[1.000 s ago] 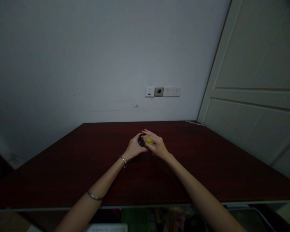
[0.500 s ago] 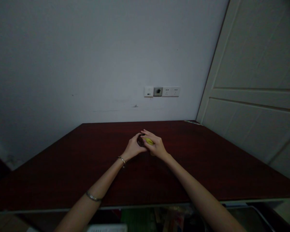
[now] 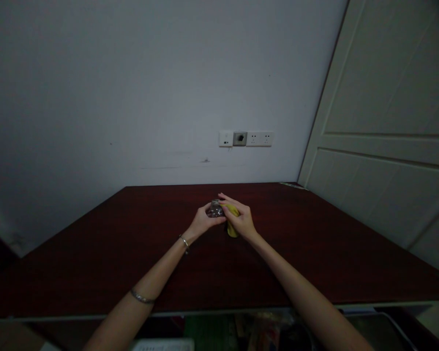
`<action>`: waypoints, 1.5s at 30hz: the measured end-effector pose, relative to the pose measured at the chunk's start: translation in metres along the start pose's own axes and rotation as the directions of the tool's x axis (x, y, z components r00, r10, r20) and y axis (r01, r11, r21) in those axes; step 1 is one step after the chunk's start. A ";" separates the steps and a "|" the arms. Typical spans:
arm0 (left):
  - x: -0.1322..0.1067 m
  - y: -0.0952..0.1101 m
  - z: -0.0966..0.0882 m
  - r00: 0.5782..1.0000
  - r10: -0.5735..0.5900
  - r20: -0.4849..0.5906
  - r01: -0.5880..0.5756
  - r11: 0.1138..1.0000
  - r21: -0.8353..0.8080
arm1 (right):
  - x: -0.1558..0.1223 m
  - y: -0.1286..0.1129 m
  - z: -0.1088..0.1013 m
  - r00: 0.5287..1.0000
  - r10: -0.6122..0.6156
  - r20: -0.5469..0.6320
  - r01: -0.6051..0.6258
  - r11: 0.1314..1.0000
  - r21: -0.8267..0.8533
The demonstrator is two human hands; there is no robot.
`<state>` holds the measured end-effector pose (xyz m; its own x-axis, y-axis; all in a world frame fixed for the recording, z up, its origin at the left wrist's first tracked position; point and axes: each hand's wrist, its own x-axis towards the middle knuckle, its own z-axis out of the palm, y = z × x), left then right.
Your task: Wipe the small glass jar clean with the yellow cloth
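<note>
My left hand [image 3: 202, 220] is closed round a small clear glass bottle or jar [image 3: 215, 209], its narrower neck pointing up. In my right hand [image 3: 243, 219] is a yellow cloth [image 3: 232, 229], bunched between thumb and fingers with a loose end hanging below the palm. The cloth lies against the right side of the glass, and the right fingertips reach over near its neck. Both hands are close together above the far middle of the dark red table [image 3: 149, 273]. The glass's lower part is hidden by the left thumb and fingers.
Behind the table is a pale wall with a row of sockets and a switch [image 3: 246, 139]. A white panelled door [image 3: 388, 122] stands along the right. Below the table's front edge, a shelf or drawer holds a green item [image 3: 210, 334] and a white item [image 3: 163, 345].
The glass has tipped upright, so its neck and clear side now show. My right hand has shifted slightly right, and more of the yellow cloth hangs out below it.
</note>
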<state>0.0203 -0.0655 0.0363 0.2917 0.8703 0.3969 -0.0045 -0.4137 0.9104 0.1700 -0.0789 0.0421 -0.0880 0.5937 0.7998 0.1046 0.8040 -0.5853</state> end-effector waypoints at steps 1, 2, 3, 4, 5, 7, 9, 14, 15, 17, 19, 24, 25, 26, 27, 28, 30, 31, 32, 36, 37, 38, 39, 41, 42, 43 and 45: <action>-0.001 0.001 0.000 1.000 0.002 0.022 -0.002 1.000 0.003 | 0.001 0.002 0.000 1.000 0.020 -0.016 -0.020 1.000 0.011; -0.002 0.002 0.000 0.999 0.002 0.042 -0.002 1.000 0.007 | 0.002 0.005 -0.001 0.998 0.047 -0.037 -0.046 0.999 0.027; -0.002 0.004 0.000 0.998 0.000 0.060 0.000 1.000 0.012 | 0.003 0.009 -0.001 0.995 0.078 -0.058 -0.076 0.996 0.044; -0.003 0.004 0.001 0.997 -0.004 0.073 0.003 1.000 0.016 | 0.004 0.012 -0.002 0.992 0.107 -0.073 -0.103 0.993 0.063; -0.003 0.005 0.001 0.997 -0.008 0.080 0.007 1.000 0.017 | 0.004 0.015 -0.002 0.988 0.129 -0.080 -0.122 0.989 0.080; -0.003 0.005 0.002 0.997 -0.017 0.077 0.016 1.000 0.014 | 0.004 0.017 -0.002 0.987 0.141 -0.077 -0.133 0.986 0.095; -0.003 0.004 0.002 0.998 -0.024 0.066 0.023 1.000 0.010 | 0.003 0.015 -0.002 0.990 0.119 -0.076 -0.113 0.990 0.086; 0.000 0.002 0.000 1.000 -0.022 0.005 0.021 0.999 0.041 | 0.000 0.002 0.000 1.000 0.028 0.005 -0.028 0.999 0.027; 0.000 0.002 -0.001 1.000 -0.014 0.006 0.014 0.998 0.062 | 0.000 0.001 0.001 1.000 0.018 0.017 -0.019 0.999 0.027; 0.001 0.001 -0.003 0.999 0.008 0.038 -0.012 0.995 0.102 | 0.001 0.002 0.001 1.000 0.027 0.012 -0.028 0.998 0.050; 0.000 0.000 -0.004 0.996 0.032 0.087 -0.044 0.990 0.131 | 0.003 0.006 0.000 0.997 0.076 -0.015 -0.075 0.993 0.092; -0.003 0.000 -0.002 0.987 0.071 0.144 -0.095 0.981 0.170 | 0.007 0.015 -0.001 0.973 0.226 -0.055 -0.212 0.958 0.193; -0.003 0.000 -0.002 0.988 0.072 0.136 -0.095 0.980 0.174 | 0.007 0.015 -0.001 0.970 0.236 -0.065 -0.219 0.955 0.200; -0.003 0.000 -0.001 0.989 0.072 0.126 -0.094 0.980 0.178 | 0.007 0.015 0.000 0.969 0.234 -0.075 -0.216 0.956 0.199; -0.003 0.000 -0.001 0.991 0.072 0.114 -0.092 0.980 0.179 | 0.006 0.014 0.000 0.971 0.223 -0.081 -0.204 0.960 0.192; -0.003 0.000 -0.001 0.992 0.071 0.103 -0.088 0.981 0.174 | 0.005 0.012 0.001 0.975 0.203 -0.084 -0.186 0.966 0.180; -0.002 -0.001 0.000 0.995 0.066 0.075 -0.077 0.985 0.155 | 0.003 0.009 0.002 0.986 0.148 -0.072 -0.137 0.980 0.148; -0.002 -0.002 0.000 0.996 0.062 0.060 -0.070 0.987 0.146 | 0.001 0.007 0.002 0.991 0.120 -0.056 -0.112 0.986 0.128; -0.002 -0.002 0.000 0.997 0.057 0.043 -0.062 0.988 0.141 | 0.001 0.005 0.003 0.995 0.095 -0.040 -0.090 0.990 0.108; -0.002 -0.002 0.000 0.999 0.031 0.010 -0.032 0.990 0.134 | 0.000 0.006 0.004 0.996 0.086 -0.030 -0.083 0.992 0.095; -0.002 -0.002 0.000 1.000 0.021 0.013 -0.023 0.992 0.125 | 0.001 0.008 0.004 0.993 0.106 -0.043 -0.100 0.989 0.111; -0.002 -0.001 0.001 1.000 0.013 0.014 -0.014 0.993 0.117 | 0.002 0.010 0.004 0.990 0.127 -0.055 -0.120 0.985 0.126; -0.002 -0.001 0.001 1.000 0.007 0.014 -0.008 0.994 0.110 | 0.003 0.012 0.003 0.987 0.145 -0.063 -0.136 0.982 0.134; -0.002 0.000 0.002 1.000 0.000 0.016 -0.001 0.995 0.099 | 0.004 0.014 0.001 0.986 0.155 -0.061 -0.147 0.981 0.123; -0.002 -0.001 0.002 1.000 -0.002 0.017 0.000 0.995 0.097 | 0.005 0.015 0.000 0.988 0.144 -0.052 -0.138 0.985 0.107; -0.001 -0.001 0.002 1.000 -0.004 0.017 0.002 0.995 0.099 | 0.005 0.014 -0.001 0.992 0.122 -0.035 -0.119 0.989 0.087; 0.000 -0.003 0.001 1.000 -0.010 0.014 0.009 0.992 0.123 | 0.005 0.011 -0.003 0.998 0.058 0.012 -0.059 0.997 0.047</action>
<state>0.0210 -0.0643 0.0331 0.3050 0.8708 0.3856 0.1153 -0.4357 0.8927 0.1742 -0.0675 0.0400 -0.0935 0.6400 0.7627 0.0631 0.7683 -0.6370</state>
